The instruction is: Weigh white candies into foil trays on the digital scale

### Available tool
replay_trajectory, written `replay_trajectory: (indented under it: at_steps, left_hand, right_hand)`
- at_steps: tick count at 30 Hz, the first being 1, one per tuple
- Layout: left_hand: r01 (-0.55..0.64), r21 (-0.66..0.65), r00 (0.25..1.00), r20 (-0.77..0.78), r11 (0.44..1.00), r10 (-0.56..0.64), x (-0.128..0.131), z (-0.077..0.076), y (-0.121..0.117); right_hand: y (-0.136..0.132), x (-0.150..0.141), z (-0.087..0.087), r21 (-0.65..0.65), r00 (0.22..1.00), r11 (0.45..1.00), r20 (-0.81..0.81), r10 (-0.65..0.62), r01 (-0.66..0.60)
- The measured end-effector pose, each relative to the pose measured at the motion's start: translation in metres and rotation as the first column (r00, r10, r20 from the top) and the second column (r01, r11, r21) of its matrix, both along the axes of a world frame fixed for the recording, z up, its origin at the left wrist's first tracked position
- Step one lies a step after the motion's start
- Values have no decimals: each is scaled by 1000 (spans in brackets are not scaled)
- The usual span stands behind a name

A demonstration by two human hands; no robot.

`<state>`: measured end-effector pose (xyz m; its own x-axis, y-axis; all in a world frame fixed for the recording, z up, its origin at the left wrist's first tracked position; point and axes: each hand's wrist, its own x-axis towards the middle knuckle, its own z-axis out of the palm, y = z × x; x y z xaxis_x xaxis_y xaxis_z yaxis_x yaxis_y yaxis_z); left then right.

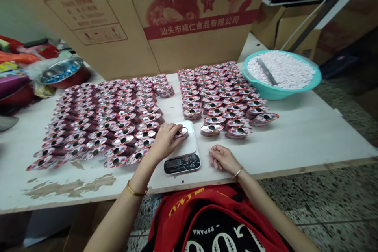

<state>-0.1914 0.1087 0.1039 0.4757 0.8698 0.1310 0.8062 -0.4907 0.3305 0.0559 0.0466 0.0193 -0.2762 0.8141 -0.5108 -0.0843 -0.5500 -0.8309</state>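
Observation:
My left hand [167,140] has its fingers closed around a small oval-topped container [182,133] with a dark round hole in its top. This container is on the white platform of a kitchen scale [186,149], whose black front panel [182,164] faces me. To the right of the scale, my right hand [223,158] is near the table with its fingers curled in. Whatever those fingers may hold is hidden. Matching containers stand in rows on both sides, a large block [124,130] on the left and a smaller block [234,113] on the right.
At the back right, a turquoise basin [282,93] is heaped with small white pieces [291,69], a grey flat strip [266,71] lying on them. Large cardboard boxes [191,55] wall off the back. A metal bowl [63,73] with blue wrapped pieces stands at the left.

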Motion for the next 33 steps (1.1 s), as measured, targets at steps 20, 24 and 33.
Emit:
replay_trajectory:
  at_steps: [20,24,33]
  left_hand:
    - [180,211,983,-9,961,-182,95,-17,47]
    - [-271,270,938,-140,924,316,34,-3,135]
    - [-299,265,882,-289,917,371,-26,-9,209]
  right_hand:
    - [-30,35,6,-27,996,1000,87,4,-2]
    - [-25,33,4,-122,997,992,82,15,-5]
    - [-21,36,-2,-207,998,978,62,33,-19]
